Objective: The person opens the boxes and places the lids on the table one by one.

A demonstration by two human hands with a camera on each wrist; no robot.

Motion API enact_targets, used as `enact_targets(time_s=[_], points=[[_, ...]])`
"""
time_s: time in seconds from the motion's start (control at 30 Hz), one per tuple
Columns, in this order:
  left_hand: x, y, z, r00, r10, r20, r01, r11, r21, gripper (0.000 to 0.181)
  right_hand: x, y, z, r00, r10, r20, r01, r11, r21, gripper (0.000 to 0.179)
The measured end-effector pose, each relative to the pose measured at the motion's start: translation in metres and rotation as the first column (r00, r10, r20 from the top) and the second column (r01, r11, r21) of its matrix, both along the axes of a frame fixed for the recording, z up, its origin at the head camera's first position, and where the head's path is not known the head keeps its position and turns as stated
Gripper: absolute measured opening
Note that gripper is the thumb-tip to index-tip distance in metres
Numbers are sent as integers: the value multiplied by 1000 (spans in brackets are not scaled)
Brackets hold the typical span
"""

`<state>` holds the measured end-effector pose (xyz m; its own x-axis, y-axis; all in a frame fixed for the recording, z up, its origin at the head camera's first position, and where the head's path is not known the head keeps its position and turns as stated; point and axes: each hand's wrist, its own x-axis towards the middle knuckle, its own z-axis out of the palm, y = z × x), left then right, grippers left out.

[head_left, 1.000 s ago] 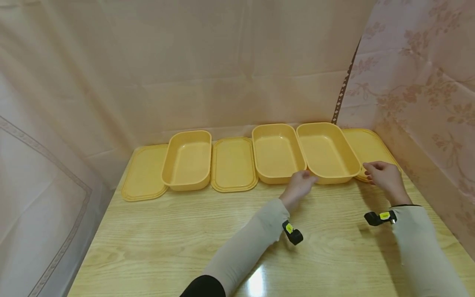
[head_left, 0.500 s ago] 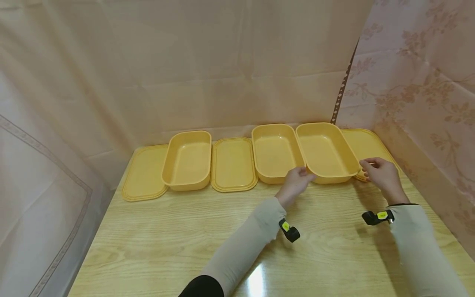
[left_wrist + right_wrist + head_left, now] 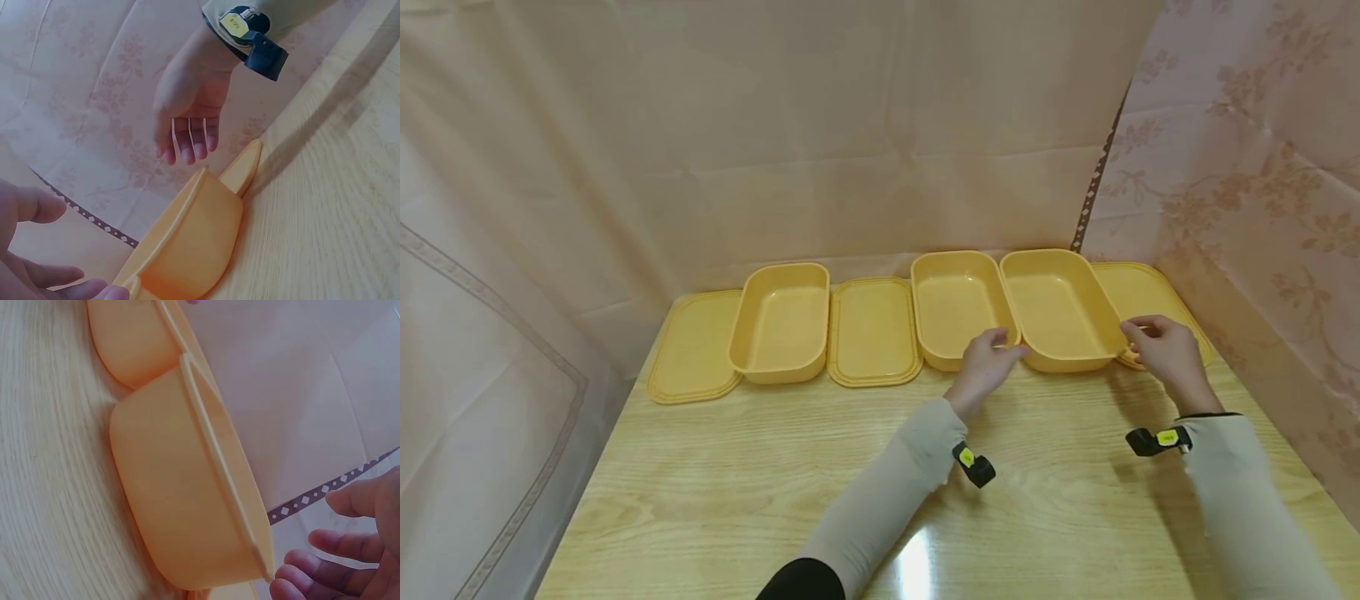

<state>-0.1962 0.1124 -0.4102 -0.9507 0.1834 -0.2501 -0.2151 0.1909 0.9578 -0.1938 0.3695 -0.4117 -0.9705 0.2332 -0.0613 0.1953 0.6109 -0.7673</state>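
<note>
Two yellow rectangular boxes stand side by side at the back: a right box (image 3: 1060, 308) and a middle box (image 3: 962, 304). My left hand (image 3: 983, 367) is at the front right corner of the middle box, thumb and fingers spread apart. At the right box's front right corner is my right hand (image 3: 1168, 354), its fingertips right by the rim. The right wrist view shows that hand's fingers (image 3: 319, 572) loosely bent, with the right box's wall (image 3: 181, 481) beside them. Behind my right hand, a flat yellow lid (image 3: 1138, 292) is partly hidden.
Farther left in the row are another yellow box (image 3: 782, 325), a lid (image 3: 875, 333) and a second lid (image 3: 695, 346) at the end. The row sits on a wood-grain table (image 3: 737, 492), against a beige curtain (image 3: 812, 150). A flowered cloth (image 3: 1255, 200) hangs along the right edge.
My left hand has moved left, from the gap between the two boxes onto the middle box's corner. My right hand has shifted slightly left and up, to the right box's rim. The boxes have stayed put.
</note>
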Motion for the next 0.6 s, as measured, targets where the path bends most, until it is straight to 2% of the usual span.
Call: enact_targets(time_s=[0.27, 0.6], points=[[-2, -6, 4, 998, 29, -53, -29, 1000, 1, 53, 0, -7, -3, 999, 17, -37, -15, 999, 32, 55], [-2, -14, 8, 992, 20, -122, -26, 999, -45, 54, 0, -19, 0, 995, 26, -99, -22, 999, 40, 52]])
